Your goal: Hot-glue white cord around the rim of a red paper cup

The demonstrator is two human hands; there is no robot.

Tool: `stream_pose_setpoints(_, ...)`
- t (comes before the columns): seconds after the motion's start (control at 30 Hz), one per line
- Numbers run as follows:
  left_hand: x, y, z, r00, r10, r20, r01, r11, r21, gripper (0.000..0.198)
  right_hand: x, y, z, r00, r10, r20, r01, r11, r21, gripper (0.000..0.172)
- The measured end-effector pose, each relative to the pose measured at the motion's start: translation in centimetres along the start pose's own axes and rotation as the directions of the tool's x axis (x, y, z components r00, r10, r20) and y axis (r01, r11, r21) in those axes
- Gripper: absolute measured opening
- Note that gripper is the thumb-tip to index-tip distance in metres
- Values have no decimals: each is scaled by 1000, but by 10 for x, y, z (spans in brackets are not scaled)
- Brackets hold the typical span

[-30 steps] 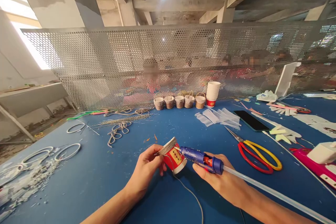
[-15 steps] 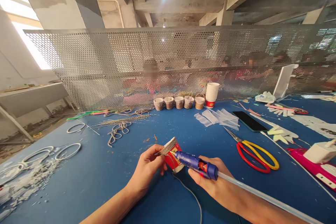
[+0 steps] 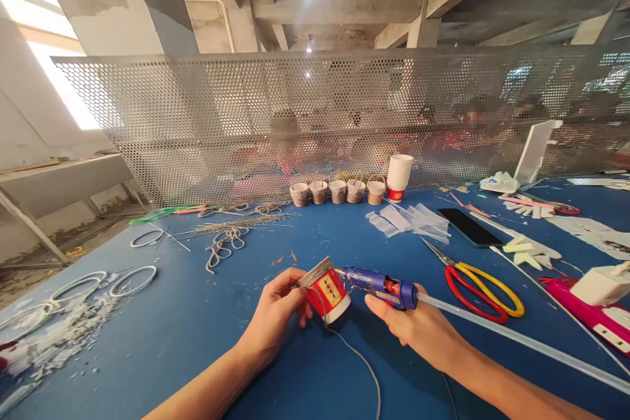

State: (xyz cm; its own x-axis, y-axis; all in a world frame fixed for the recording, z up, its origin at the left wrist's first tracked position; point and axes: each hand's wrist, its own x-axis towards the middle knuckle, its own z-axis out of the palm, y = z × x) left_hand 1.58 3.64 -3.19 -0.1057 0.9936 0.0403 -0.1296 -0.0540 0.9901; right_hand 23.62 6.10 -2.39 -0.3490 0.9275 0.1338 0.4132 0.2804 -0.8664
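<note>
My left hand (image 3: 281, 305) is closed around the rim end of a red paper cup (image 3: 331, 296), which lies tilted with its white base toward the lower right. Grey cord (image 3: 317, 273) is wound in rows about the rim end, and its loose tail (image 3: 363, 362) trails down over the table. In my right hand (image 3: 411, 321) is a blue glue gun (image 3: 377, 283), its nozzle pointing left at the cup's far side. A long clear glue stick (image 3: 497, 326) sticks out of its back. The fingers on the handle are partly hidden.
Several cord-wrapped small baskets (image 3: 337, 192) and a stack of paper cups (image 3: 399, 177) stand along the perforated screen (image 3: 221, 125). Scissors (image 3: 480, 285), a phone (image 3: 469, 227) and a pink power strip (image 3: 608, 328) lie right; white rings (image 3: 132, 281) and scraps lie left.
The glue gun has drawn back to the right, its nozzle leaving the cup's front for the far edge. More of the cup's gold label shows. My left hand keeps its grip.
</note>
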Motion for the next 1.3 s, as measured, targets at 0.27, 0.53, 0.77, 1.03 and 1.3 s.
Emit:
stream_pose_setpoints(0.27,-4,9,-2,999,-9,-38,7,998,-62,12,28,23,-3,998,35,-50,-38,998,-50,35)
stream_pose_setpoints(0.53,-10,11,0,999,50,-1,-50,999,2,13,22,34,-15,997,-38,-73,16,961,-276,38)
stream_pose_setpoints(0.77,-15,11,6,999,42,0,-42,999,3,13,-39,25,-18,933,-319,-168,205,852,-482,16)
stream_pose_setpoints(1.03,-24,14,13,997,27,77,-27,1000,1,24,2,-34,28,762,-647,19,506,577,-641,10)
stream_pose_setpoints(1.3,-21,8,12,993,24,112,-29,999,40,22,10,-33,33,741,-672,-9,504,565,-654,22)
